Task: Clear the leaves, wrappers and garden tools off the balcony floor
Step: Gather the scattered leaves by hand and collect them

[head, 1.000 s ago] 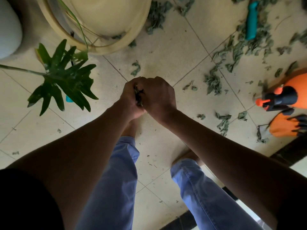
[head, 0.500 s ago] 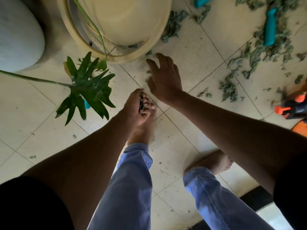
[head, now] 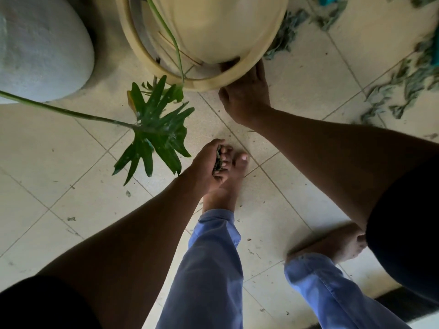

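Left hand point(head: 209, 162) clutching crumpled dark-green leaves point(head: 218, 160), right hand point(head: 244, 91) gripping cream basin point(head: 213, 32) rim

A cream basin point(head: 237, 74) and a grey rounded pot point(head: 42, 51) block the top of the view, with a lobed green leaf point(head: 156, 134) on a long stalk point(head: 66, 111) reaching across the tiles point(head: 71, 162) just below them. Bare tile lies open at left and between basin and dried leaves point(head: 403, 86) at right, where the right hand point(head: 244, 93) meets the basin's rim.

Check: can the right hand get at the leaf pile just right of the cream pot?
Probably yes. The right hand is at the cream pot rim, holding nothing that shows; the leaf pile lies close by across bare floor tile with nothing between.
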`<action>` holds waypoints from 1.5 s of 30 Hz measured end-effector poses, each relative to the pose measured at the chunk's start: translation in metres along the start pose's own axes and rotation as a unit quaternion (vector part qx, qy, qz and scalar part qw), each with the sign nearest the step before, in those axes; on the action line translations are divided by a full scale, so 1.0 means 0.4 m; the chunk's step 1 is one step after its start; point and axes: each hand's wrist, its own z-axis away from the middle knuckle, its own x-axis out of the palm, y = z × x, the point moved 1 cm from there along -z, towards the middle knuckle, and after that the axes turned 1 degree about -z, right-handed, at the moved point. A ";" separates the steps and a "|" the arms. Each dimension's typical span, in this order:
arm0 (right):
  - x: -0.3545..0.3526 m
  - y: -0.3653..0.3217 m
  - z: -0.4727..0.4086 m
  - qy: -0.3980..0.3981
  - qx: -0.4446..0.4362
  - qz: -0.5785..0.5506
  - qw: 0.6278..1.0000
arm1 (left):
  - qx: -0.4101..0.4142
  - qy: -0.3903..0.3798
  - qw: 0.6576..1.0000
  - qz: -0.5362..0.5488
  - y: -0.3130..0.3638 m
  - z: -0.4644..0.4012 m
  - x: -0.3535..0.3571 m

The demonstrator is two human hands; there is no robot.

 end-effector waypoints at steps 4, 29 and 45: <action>0.013 0.044 0.059 0.002 -0.033 -0.001 0.999 | -0.001 0.010 1.000 -0.011 -0.007 -0.010 0.007; 0.007 0.033 0.236 -0.053 -0.055 -0.027 0.997 | -0.001 0.038 0.997 -0.070 -0.057 -0.005 -0.015; -0.033 0.028 0.311 0.009 0.202 -0.482 0.852 | -0.020 -0.016 0.999 -0.032 -0.066 0.005 0.011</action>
